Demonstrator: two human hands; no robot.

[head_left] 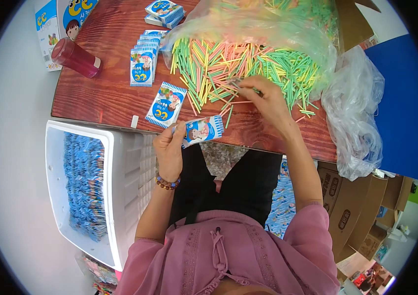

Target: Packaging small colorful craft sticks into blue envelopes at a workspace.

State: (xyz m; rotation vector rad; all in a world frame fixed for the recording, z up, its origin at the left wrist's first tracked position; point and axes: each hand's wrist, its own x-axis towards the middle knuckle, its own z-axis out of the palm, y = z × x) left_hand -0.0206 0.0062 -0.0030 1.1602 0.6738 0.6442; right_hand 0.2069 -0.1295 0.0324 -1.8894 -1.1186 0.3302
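Note:
My left hand (170,147) is closed on one end of a small blue-and-white packet (201,131), thumb on top, near the table's front edge. A similar packet (167,104) lies flat just beyond that hand. My right hand (267,101) hovers at the near side of a heap of thin pink, yellow and green sticks (218,64). Its thumb and fingers are pinched together; what sits between the fingertips is too small to make out. A few loose sticks lie on the wood between my two hands.
A clear plastic bag (248,24) partly covers the heap. Overlapping packets (142,64) and a packet stack (164,12) lie beyond. A red-pink capped jar (77,58) is far left. Left of me stands a white bin (115,196) of blue packets; right, crumpled plastic (356,108) and cardboard boxes (346,206).

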